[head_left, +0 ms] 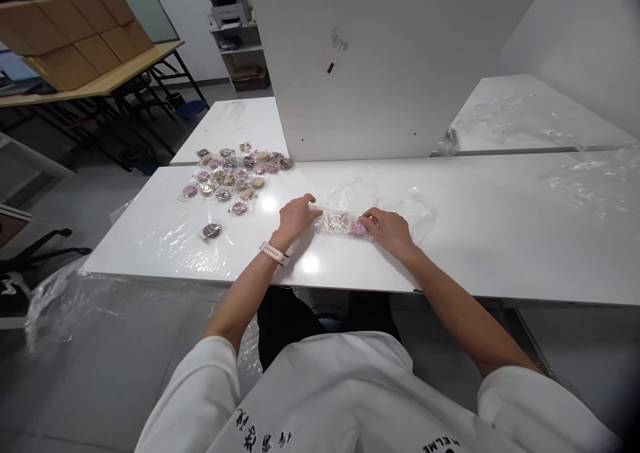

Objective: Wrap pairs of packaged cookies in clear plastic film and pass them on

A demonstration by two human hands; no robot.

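Note:
In the middle of the white table lies a clear plastic bag [338, 223] with small round pieces in it, pale and patterned at its middle, pink toward its right end. My left hand [296, 218], a pale pink band on its wrist, holds the bag's left end with the thumb against the plastic. At the other end, my right hand [391, 230] pinches the plastic beside the pink piece [358, 227] with bent fingers. Crumpled clear film [417, 211] lies behind and beside the right hand. What the pieces are, I cannot tell.
Several small wrapped round pieces [230, 176] in brown, pink and tan spread over the table's left part, with one dark piece [212, 231] apart. A tall white panel [390, 106] stands behind the table. Plastic film [595, 189] covers the right side; cardboard boxes [75, 36] stand far left.

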